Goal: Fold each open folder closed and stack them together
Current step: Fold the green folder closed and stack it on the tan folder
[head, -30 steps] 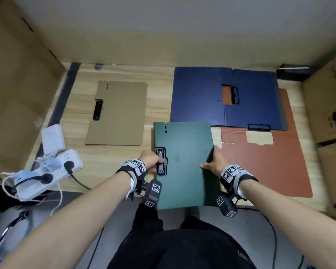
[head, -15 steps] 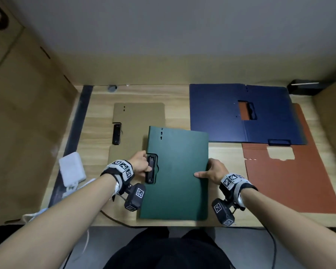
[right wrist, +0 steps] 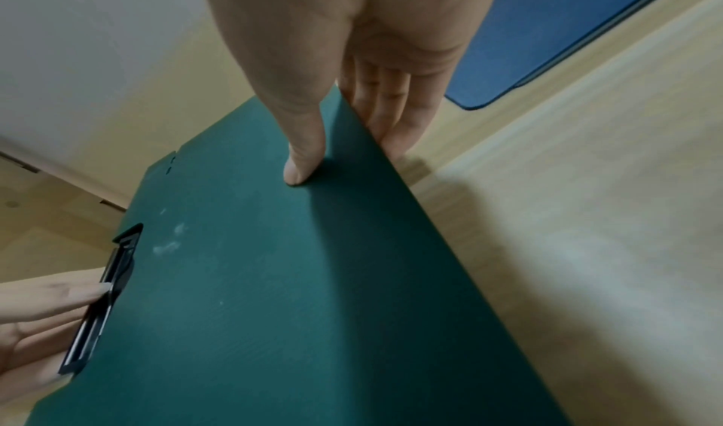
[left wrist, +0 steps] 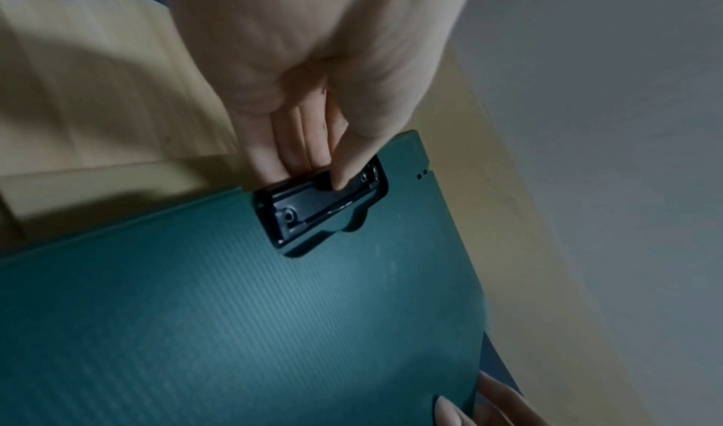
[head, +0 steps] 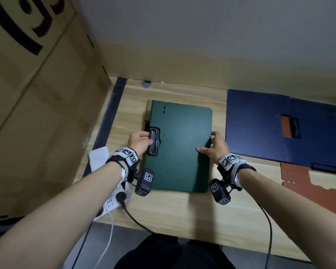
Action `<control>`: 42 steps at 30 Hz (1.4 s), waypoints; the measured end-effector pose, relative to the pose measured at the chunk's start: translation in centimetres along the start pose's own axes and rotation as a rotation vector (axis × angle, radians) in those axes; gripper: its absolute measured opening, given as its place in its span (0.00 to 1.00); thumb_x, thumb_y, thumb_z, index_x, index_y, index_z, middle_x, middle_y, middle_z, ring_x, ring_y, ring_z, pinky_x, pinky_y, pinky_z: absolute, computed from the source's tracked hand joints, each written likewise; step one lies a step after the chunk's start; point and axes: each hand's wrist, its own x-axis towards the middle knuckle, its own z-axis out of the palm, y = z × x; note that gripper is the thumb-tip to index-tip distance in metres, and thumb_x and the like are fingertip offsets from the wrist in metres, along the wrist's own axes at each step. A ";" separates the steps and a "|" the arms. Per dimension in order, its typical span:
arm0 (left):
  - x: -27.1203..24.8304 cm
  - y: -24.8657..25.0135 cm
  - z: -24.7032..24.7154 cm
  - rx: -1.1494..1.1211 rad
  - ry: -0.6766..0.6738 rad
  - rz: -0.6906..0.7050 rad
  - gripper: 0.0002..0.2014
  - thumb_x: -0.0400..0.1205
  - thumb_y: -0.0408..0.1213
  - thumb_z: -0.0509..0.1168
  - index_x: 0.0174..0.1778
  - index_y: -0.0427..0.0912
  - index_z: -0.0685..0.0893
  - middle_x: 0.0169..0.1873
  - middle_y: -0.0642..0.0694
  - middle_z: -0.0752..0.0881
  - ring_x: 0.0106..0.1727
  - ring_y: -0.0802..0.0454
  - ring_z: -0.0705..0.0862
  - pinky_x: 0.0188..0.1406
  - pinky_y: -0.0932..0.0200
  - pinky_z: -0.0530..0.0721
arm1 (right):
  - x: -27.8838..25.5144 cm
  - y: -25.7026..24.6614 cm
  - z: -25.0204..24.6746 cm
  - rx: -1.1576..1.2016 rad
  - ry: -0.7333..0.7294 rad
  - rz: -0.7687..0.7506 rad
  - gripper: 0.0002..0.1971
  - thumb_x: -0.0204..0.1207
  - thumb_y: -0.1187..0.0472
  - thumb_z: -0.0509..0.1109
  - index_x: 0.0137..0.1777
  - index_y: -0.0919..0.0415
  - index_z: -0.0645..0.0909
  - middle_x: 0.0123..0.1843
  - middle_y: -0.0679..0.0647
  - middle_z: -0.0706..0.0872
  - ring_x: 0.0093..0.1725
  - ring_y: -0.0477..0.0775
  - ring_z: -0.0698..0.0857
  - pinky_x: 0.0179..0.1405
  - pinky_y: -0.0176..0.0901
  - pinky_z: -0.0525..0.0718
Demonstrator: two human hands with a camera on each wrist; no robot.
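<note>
The head view shows the closed green folder (head: 179, 148) lying on the wooden table (head: 175, 208) over a tan folder (head: 149, 105) of which only an edge shows, with the open blue folder (head: 279, 129) and a red-brown folder (head: 314, 193) to its right. The left wrist view adds that the left hand (left wrist: 313, 71) pinches the folder's black clip (left wrist: 321, 198), thumb on top and fingers beneath. The right wrist view shows the right hand (right wrist: 352, 46) pinching the opposite edge, thumb on the cover, fingers under it.
</note>
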 end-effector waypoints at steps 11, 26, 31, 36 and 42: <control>3.1 2.5 -0.4 0.088 -0.042 0.005 0.31 0.80 0.24 0.66 0.82 0.33 0.68 0.80 0.39 0.72 0.79 0.43 0.72 0.77 0.55 0.69 | 2.9 -4.3 2.7 -0.175 -0.013 -0.035 0.40 0.60 0.64 0.85 0.72 0.61 0.71 0.65 0.62 0.74 0.60 0.66 0.82 0.65 0.51 0.81; 4.2 1.1 0.7 0.175 -0.091 0.026 0.30 0.83 0.25 0.61 0.84 0.36 0.65 0.67 0.49 0.80 0.64 0.49 0.75 0.54 0.66 0.73 | 3.0 -4.5 3.9 -0.636 -0.115 -0.101 0.46 0.60 0.46 0.84 0.73 0.60 0.64 0.74 0.60 0.64 0.73 0.65 0.65 0.68 0.59 0.78; 3.3 1.0 0.6 0.297 -0.049 0.099 0.36 0.81 0.30 0.64 0.86 0.43 0.60 0.84 0.44 0.64 0.83 0.43 0.64 0.80 0.52 0.64 | 2.4 -3.6 2.4 -0.501 -0.137 -0.108 0.44 0.64 0.48 0.83 0.77 0.57 0.67 0.78 0.60 0.63 0.77 0.64 0.64 0.75 0.55 0.72; 1.1 2.4 2.6 0.485 0.029 0.251 0.36 0.82 0.32 0.63 0.87 0.43 0.58 0.86 0.43 0.57 0.87 0.43 0.54 0.84 0.49 0.54 | -0.2 -0.8 -1.4 -0.444 -0.085 -0.091 0.40 0.69 0.51 0.80 0.80 0.58 0.68 0.79 0.60 0.67 0.77 0.64 0.69 0.76 0.53 0.73; -1.7 4.2 8.9 0.468 -0.132 0.399 0.36 0.81 0.29 0.63 0.86 0.47 0.61 0.85 0.44 0.62 0.85 0.42 0.59 0.82 0.49 0.61 | -3.3 4.5 -8.2 -0.445 -0.020 -0.013 0.36 0.70 0.57 0.78 0.78 0.61 0.71 0.75 0.60 0.72 0.74 0.62 0.71 0.71 0.46 0.70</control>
